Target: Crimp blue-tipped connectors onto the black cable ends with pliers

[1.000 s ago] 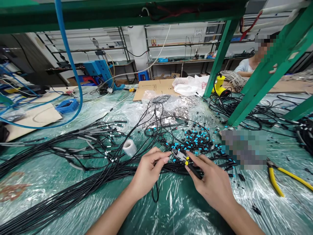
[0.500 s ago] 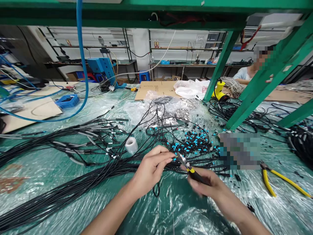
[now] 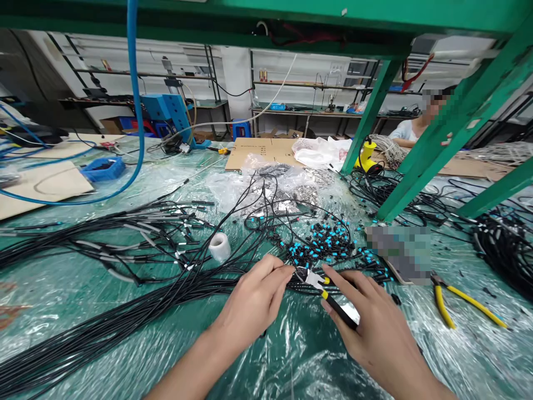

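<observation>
My left hand pinches a bundle of thin black cables at its fingertips. My right hand is shut on small pliers with a black and yellow handle. Their metal jaws sit at the cables, just beyond my left fingertips. Behind my hands lies a heap of small black and blue connectors. A roll of white tape stands to the left of them. Long black cables spread across the plastic-covered bench.
Yellow-handled pliers lie to the right. Clear bags of metal parts sit behind the connectors. A green metal frame stands at the right, with a seated person beyond it. A blue hose hangs at the left.
My right hand has come back up from its lower, blurred position, and the pliers' jaws are again at the cables. The view has shifted slightly.
</observation>
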The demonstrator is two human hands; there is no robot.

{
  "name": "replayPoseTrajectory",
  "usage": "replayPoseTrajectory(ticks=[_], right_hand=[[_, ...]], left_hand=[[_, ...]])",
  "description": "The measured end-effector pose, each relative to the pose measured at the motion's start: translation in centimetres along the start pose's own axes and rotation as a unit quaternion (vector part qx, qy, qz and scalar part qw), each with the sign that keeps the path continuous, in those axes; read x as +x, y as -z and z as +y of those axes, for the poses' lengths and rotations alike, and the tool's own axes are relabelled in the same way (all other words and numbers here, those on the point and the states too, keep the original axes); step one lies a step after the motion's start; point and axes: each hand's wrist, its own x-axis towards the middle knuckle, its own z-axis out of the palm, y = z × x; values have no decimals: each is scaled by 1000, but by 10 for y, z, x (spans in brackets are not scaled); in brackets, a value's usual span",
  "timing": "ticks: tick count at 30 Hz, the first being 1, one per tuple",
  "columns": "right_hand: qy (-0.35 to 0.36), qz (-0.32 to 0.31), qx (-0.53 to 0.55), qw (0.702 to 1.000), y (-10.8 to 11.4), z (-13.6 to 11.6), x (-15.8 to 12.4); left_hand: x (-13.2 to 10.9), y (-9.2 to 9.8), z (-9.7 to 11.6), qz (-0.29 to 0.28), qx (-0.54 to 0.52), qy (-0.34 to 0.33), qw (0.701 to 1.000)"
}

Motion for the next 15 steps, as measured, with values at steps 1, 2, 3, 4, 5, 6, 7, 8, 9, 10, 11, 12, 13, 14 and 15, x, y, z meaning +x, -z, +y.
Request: replayPoseTrajectory(ticks=[1, 2, 3, 4, 5, 6, 7, 8, 9, 10, 11, 12, 13, 14, 15], right_hand=[[2, 2, -7, 1000, 1, 0, 0], [2, 5, -11, 1000, 1, 0, 0], [3, 8, -14, 1000, 2, 0, 0], [4, 11, -17, 1000, 2, 0, -1], [6, 14, -19, 1000, 2, 0, -1], [7, 16, -21, 1000, 2, 0, -1], [7, 16, -21, 1000, 1, 0, -2], [4, 16, -20, 1000, 1, 0, -2], [1, 14, -18, 1000, 0, 0, -3], [-4, 12, -15, 1000, 0, 0, -3], [-8, 9, -10, 1000, -1, 0, -4], [-11, 6, -3, 1000, -1, 0, -4], [-13, 4, 4, 1000, -2, 0, -4], [-14, 3, 12, 1000, -2, 0, -4], [-14, 2, 19, 1000, -3, 0, -5]], left_hand=[[0, 0, 0, -1, 2, 1, 1000], [0, 0, 0, -2, 3, 2, 1000], [0, 0, 0, -3, 4, 3, 1000], [0, 0, 0, -4, 3, 3, 1000], [0, 0, 0, -5, 2, 4, 1000], [0, 0, 0, -6, -1, 5, 1000], [1, 0, 0, -5, -4, 5, 1000], [1, 0, 0, -4, -9, 5, 1000], [2, 0, 0, -1, -14, 5, 1000], [2, 0, 1, 2, -20, 5, 1000], [2, 0, 1, 6, -26, 7, 1000], [3, 0, 1, 11, -33, 9, 999], [3, 0, 1, 14, -40, 14, 999], [3, 0, 2, 17, -47, 19, 999], [3, -1, 2, 19, -54, 24, 998]])
